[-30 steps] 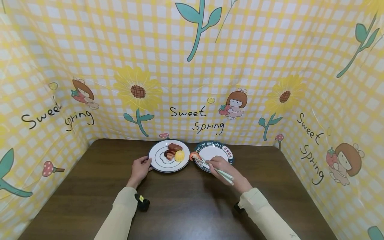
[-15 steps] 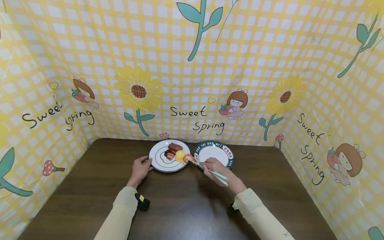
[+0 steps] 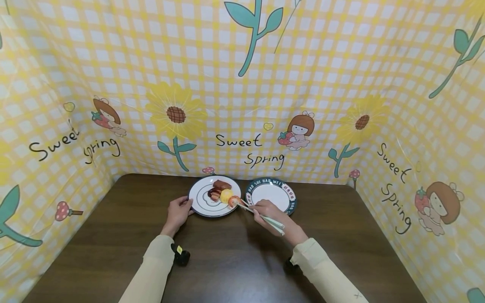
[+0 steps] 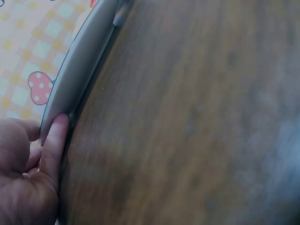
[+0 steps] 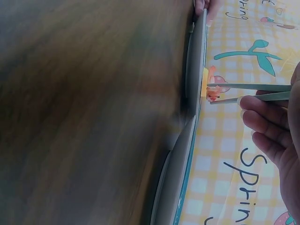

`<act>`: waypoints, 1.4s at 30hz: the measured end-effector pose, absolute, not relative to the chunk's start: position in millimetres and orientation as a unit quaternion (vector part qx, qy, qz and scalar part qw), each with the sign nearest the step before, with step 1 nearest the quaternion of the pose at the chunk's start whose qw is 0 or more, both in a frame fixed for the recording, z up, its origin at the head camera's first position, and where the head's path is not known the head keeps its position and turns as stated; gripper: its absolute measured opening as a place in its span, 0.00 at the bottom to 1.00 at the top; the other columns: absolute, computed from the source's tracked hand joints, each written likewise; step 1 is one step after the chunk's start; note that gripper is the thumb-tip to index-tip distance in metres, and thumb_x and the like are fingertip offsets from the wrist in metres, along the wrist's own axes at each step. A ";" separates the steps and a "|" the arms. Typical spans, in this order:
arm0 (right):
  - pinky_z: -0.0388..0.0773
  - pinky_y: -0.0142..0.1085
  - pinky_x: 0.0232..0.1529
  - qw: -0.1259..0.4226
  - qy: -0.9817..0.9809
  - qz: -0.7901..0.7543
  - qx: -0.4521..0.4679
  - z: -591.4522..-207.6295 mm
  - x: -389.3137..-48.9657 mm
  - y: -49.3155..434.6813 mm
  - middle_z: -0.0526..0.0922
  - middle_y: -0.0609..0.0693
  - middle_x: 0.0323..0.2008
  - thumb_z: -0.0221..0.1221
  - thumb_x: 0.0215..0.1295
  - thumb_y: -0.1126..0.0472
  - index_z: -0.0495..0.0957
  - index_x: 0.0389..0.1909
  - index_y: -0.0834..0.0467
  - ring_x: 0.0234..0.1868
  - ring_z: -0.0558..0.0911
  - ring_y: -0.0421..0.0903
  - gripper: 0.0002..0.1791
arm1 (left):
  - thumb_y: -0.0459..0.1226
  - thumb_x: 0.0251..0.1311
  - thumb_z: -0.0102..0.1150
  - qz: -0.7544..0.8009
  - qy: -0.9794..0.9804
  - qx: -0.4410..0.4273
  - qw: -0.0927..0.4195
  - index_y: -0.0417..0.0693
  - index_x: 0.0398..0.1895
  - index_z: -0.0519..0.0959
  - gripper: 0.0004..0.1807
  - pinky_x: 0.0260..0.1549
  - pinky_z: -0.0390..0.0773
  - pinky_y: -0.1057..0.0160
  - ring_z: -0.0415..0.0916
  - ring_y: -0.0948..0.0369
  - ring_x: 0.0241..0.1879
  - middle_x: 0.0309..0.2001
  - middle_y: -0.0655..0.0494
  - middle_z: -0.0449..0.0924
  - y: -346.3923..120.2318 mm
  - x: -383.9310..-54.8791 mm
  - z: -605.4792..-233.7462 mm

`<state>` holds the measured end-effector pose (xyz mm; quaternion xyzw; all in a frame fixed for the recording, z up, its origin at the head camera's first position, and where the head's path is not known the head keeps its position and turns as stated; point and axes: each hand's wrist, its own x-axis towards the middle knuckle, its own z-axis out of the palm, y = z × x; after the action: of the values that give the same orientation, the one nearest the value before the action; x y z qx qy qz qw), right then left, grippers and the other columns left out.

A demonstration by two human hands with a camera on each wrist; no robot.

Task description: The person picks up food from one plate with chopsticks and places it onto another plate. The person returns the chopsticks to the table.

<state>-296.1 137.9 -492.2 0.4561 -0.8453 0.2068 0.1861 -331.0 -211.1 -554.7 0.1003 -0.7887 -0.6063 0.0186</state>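
Observation:
My left hand (image 3: 177, 214) pinches the near-left rim of a white plate (image 3: 201, 206), thumb above and a finger (image 4: 57, 136) underneath. On that plate lie brown meat pieces (image 3: 221, 185) and a yellow, scalloped food piece (image 3: 226, 195). My right hand (image 3: 273, 215) holds a pair of pale green chopsticks (image 3: 272, 221), their tips pointing left. At the tips is an orange shrimp (image 3: 233, 200), over the plate's right side and right beside the yellow piece. The right wrist view shows the shrimp (image 5: 214, 89) close above the plate's rim, between the chopstick tips.
A second plate (image 3: 267, 194) with a green lettered rim stands just right of the first, partly behind my right hand. Both sit near the far edge of the dark wooden table (image 3: 227, 261). A yellow checked cloth (image 3: 242, 105) rises behind and at both sides.
The right hand has moved left with the chopsticks, carrying the shrimp from between the plates to over the white plate's right side. The left hand keeps its hold on the rim.

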 end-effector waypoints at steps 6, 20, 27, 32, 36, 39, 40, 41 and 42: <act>0.83 0.39 0.44 0.200 -0.830 0.206 0.478 -495.0 -300.7 131.6 0.86 0.54 0.38 0.54 0.70 0.68 0.86 0.45 0.66 0.40 0.82 0.48 0.13 | 0.40 0.78 0.50 -0.608 -0.787 0.098 0.020 0.29 0.73 0.63 0.29 0.43 0.86 0.70 0.80 0.53 0.53 0.59 0.32 0.75 -212.2 -331.0 -554.9; 0.84 0.40 0.44 0.164 -0.840 0.214 0.471 -489.5 -304.4 118.8 0.86 0.55 0.39 0.54 0.72 0.67 0.86 0.47 0.67 0.40 0.82 0.48 0.14 | 0.39 0.78 0.50 -0.619 -0.779 0.096 0.020 0.28 0.73 0.63 0.29 0.43 0.86 0.69 0.80 0.52 0.53 0.59 0.31 0.75 -210.7 -330.7 -555.4; 0.81 0.33 0.39 0.145 -0.841 0.212 0.475 -490.6 -310.4 113.5 0.84 0.51 0.36 0.52 0.74 0.66 0.85 0.50 0.66 0.36 0.79 0.43 0.15 | 0.40 0.78 0.50 -0.609 -0.787 0.100 0.018 0.30 0.73 0.64 0.29 0.42 0.86 0.70 0.80 0.51 0.54 0.60 0.32 0.76 -211.8 -329.5 -554.5; 0.81 0.33 0.40 0.128 -0.847 0.213 0.470 -486.2 -310.6 108.5 0.84 0.52 0.37 0.54 0.73 0.67 0.85 0.50 0.67 0.36 0.79 0.44 0.14 | 0.40 0.78 0.50 -0.609 -0.787 0.098 0.019 0.29 0.72 0.64 0.29 0.43 0.87 0.68 0.80 0.49 0.54 0.59 0.31 0.75 -212.4 -329.5 -553.8; 0.81 0.35 0.39 0.131 -0.844 0.219 0.473 -478.6 -306.6 102.9 0.84 0.54 0.35 0.55 0.71 0.69 0.85 0.49 0.68 0.36 0.79 0.46 0.13 | 0.40 0.78 0.50 -0.611 -0.785 0.098 0.019 0.28 0.72 0.64 0.29 0.43 0.86 0.68 0.80 0.49 0.54 0.60 0.31 0.75 -212.6 -330.0 -554.1; 0.81 0.36 0.37 0.129 -0.845 0.224 0.469 -473.1 -303.0 99.3 0.83 0.55 0.34 0.56 0.70 0.70 0.85 0.47 0.68 0.34 0.79 0.46 0.12 | 0.40 0.78 0.50 -0.611 -0.785 0.097 0.020 0.28 0.72 0.64 0.29 0.43 0.86 0.69 0.80 0.50 0.53 0.60 0.31 0.75 -212.1 -330.0 -553.9; 0.81 0.36 0.37 0.126 -0.846 0.226 0.467 -472.4 -302.4 98.5 0.83 0.55 0.34 0.56 0.70 0.70 0.86 0.47 0.67 0.34 0.78 0.46 0.11 | 0.40 0.78 0.50 -0.611 -0.786 0.097 0.021 0.28 0.72 0.64 0.29 0.43 0.86 0.69 0.80 0.51 0.53 0.60 0.31 0.75 -212.1 -329.8 -553.8; 0.81 0.36 0.37 0.124 -0.846 0.229 0.465 -472.2 -302.2 97.8 0.83 0.55 0.34 0.56 0.70 0.71 0.86 0.46 0.67 0.34 0.78 0.46 0.11 | 0.40 0.78 0.50 -0.610 -0.786 0.097 0.022 0.28 0.72 0.64 0.29 0.42 0.86 0.70 0.81 0.51 0.53 0.60 0.31 0.75 -212.2 -329.8 -553.7; 0.81 0.36 0.37 0.119 -0.848 0.229 0.462 -472.3 -302.2 97.4 0.83 0.55 0.34 0.56 0.70 0.70 0.86 0.46 0.68 0.34 0.78 0.46 0.11 | 0.40 0.78 0.50 -0.610 -0.786 0.098 0.022 0.28 0.72 0.64 0.29 0.42 0.86 0.70 0.81 0.52 0.52 0.59 0.31 0.75 -212.3 -329.8 -553.7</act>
<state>-302.2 97.4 -472.3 0.4623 -0.8483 0.2292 0.1192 -329.8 -212.3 -553.7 0.0976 -0.7861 -0.6100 0.0224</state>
